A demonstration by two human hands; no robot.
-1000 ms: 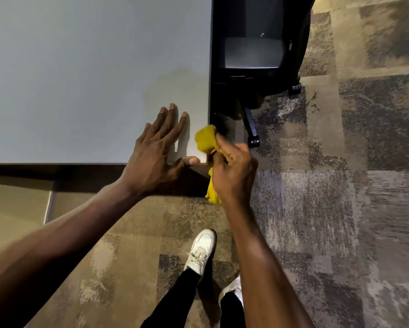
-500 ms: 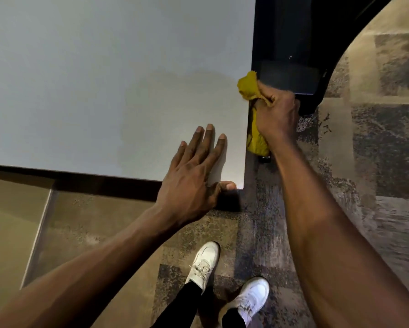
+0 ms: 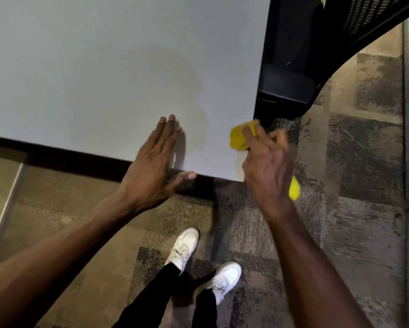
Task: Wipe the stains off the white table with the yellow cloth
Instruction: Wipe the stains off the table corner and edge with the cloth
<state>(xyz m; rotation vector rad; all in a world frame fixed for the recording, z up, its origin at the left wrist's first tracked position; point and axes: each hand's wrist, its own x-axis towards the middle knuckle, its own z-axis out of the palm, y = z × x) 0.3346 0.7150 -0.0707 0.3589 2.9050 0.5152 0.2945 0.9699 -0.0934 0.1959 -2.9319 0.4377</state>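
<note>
The white table (image 3: pixel 104 67) fills the upper left of the head view; a faint damp patch shows near its near right corner. My left hand (image 3: pixel 153 166) lies flat and spread on the table's near edge, thumb hooked under the rim. My right hand (image 3: pixel 267 162) grips the bunched yellow cloth (image 3: pixel 239 138) at the table's right corner. The cloth's front part rests on the tabletop by the right edge, and a tail of it pokes out below my palm, off the table. No distinct stain is visible.
A black office chair (image 3: pixel 291 74) stands tight against the table's right edge. Patterned brown and grey carpet (image 3: pixel 352 162) covers the floor. My white shoes (image 3: pixel 184 247) stand below the table corner. A pale panel runs along the far right.
My right hand has brought the cloth back down along the table's right edge from beside the chair onto the near corner. My left hand stays flat on the edge.
</note>
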